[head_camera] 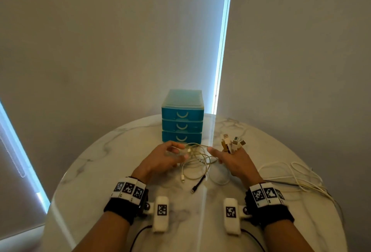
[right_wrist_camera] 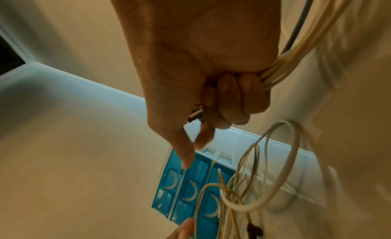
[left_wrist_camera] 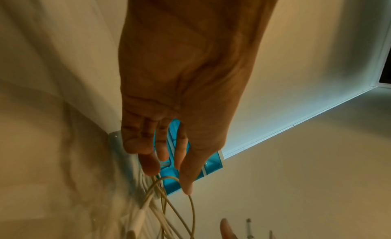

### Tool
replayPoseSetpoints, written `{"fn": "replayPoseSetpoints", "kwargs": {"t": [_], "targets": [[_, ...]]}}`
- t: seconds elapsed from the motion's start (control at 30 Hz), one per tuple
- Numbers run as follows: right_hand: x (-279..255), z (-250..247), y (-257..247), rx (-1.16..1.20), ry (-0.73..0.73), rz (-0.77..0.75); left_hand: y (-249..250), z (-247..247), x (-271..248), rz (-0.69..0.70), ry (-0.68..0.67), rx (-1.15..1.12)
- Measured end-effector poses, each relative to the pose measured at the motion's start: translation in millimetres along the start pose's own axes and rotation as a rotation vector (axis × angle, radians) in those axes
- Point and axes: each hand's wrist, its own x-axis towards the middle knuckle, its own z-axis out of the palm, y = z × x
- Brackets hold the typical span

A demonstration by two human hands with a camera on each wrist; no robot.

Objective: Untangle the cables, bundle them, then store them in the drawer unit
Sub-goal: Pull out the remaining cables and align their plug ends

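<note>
A blue three-drawer unit (head_camera: 182, 119) stands shut at the back of the round marble table (head_camera: 112, 151). Before it lies a tangle of white cables (head_camera: 197, 160) with one black-tipped lead (head_camera: 198, 185). My left hand (head_camera: 181, 152) curls its thumb and fingers round loops of that tangle (left_wrist_camera: 169, 178), with the drawer unit (left_wrist_camera: 211, 164) behind them. My right hand (head_camera: 220, 155) grips a bunch of cables (right_wrist_camera: 296, 50) in its three curled fingers. The bunch's plug ends (head_camera: 232, 141) stick up past the knuckles. Its thumb and forefinger (right_wrist_camera: 187, 159) point toward the drawers (right_wrist_camera: 190, 189).
The gripped cables trail in long loops over the table's right side (head_camera: 291, 175) to its edge. Pale roller blinds hang close behind the table, with a bright gap (head_camera: 220, 51) between them. Bare marble shows at the left and front.
</note>
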Motion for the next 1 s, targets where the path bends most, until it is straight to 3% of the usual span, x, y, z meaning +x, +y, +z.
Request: {"fn": "replayPoseSetpoints", "kwargs": {"t": [0.1,0.2,0.3,0.43,0.63,0.77,0.9,1.0], "targets": [[-8,0,-6,-0.053,-0.123,0.032,-2,1,4,-0.060,0.026,0.049],[-12,2,-6,-0.155,-0.244,0.070,-8,-1,7,-0.123,-0.074,0.134],[-10,5,-6,-0.114,-0.176,0.104,-11,-2,8,-0.168,-0.158,0.228],[-7,9,-3,-0.136,-0.161,0.144,-9,-3,10,-0.181,-0.147,0.270],[-8,1,-12,0.081,-0.110,0.017,-6,0,5,-0.156,-0.105,0.150],[-3,-10,-13,0.260,-0.022,0.142,-2,-1,6,0.012,-0.006,0.013],[-3,-13,-9,0.367,-0.067,0.121,5,-2,3,0.119,0.094,-0.034],[-2,-14,-6,0.440,-0.084,0.109,8,1,0,0.133,-0.004,-0.072]]}}
